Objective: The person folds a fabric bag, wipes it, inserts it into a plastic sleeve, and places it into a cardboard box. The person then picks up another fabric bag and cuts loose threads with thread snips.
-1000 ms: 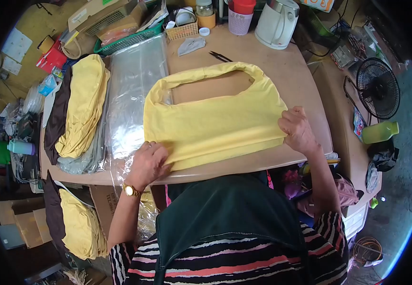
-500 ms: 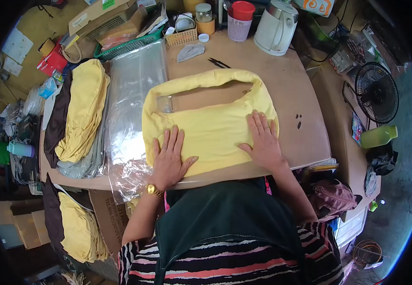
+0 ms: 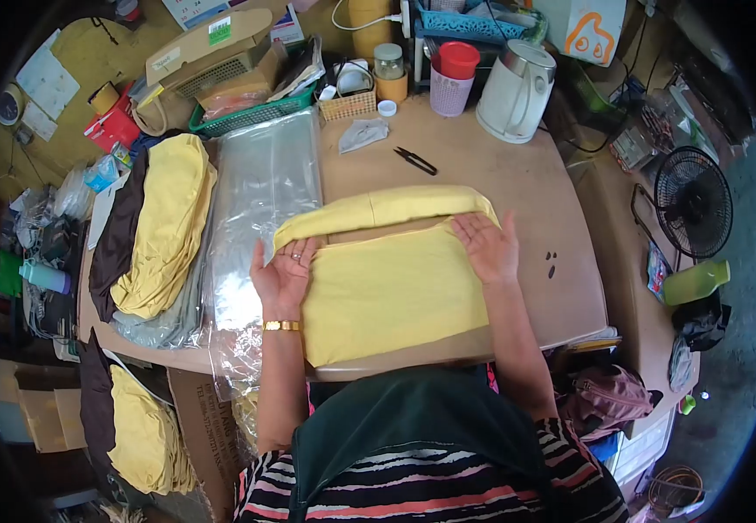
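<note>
Since my left hand [image 3: 282,283] and right hand [image 3: 491,254] are palm-up, loosely open, gripping nothing I can see, I'd even up the strap [image 3: 378,209] between my fingertips.

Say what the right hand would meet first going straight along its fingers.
The right hand would likely meet the rolled yellow band at its fingertips; whether over or under it, I can't tell.
</note>
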{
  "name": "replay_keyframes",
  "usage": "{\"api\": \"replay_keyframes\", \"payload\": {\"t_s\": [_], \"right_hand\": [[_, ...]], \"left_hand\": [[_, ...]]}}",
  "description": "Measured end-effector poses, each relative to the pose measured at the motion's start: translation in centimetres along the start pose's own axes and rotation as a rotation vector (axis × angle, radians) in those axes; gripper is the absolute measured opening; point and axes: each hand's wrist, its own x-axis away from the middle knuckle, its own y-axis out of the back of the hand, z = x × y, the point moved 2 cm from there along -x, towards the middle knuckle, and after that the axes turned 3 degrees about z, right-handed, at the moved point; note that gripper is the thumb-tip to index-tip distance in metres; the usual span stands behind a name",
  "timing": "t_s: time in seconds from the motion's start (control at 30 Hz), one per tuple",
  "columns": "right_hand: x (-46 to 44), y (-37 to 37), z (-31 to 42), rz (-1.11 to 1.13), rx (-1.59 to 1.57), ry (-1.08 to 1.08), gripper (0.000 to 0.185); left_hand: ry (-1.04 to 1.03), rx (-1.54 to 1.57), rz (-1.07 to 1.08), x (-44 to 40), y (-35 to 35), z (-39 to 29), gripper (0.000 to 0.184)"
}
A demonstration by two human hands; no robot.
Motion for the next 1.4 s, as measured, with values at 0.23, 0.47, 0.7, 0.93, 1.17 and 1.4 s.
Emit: {"api": "replay_keyframes", "payload": {"t_s": [0.23, 0.47, 0.7, 0.93, 1.17, 1.4], "right_hand": [[0.9, -0.4, 0.6, -0.031, -0.162, 0.113, 0.106], [0.0, 0.4, -0.1, 0.042, 0.08, 0.187, 0.077], [6.3, -5.6, -3.9, 0.315, 1.911, 0.382, 0.058], [5.9, -2.7, 1.6, -0.061, 2.62, 0.506, 0.07], [9.6, -3.9, -1.4, 0.129, 2.633, 0.103, 0.072], [10.2, -3.3, -1.2, 0.095, 2.445, 0.173, 0.079]], "left_hand": [[0.016, 0.156, -0.002, 0.5, -0.2, -0.8, 0.074], [0.004, -0.269, -0.051, 0.9, -3.2, 2.4, 0.056], [-0.044, -2.505, 0.814, 6.0, -5.7, 15.6, 0.067], [-0.087, -2.604, 0.792, 7.5, -5.7, 16.0, 0.069], [-0.18, -2.366, 1.145, -0.3, -8.9, 22.4, 0.04], [-0.095, -2.498, 1.172, -5.7, -7.5, 25.6, 0.061]]}}
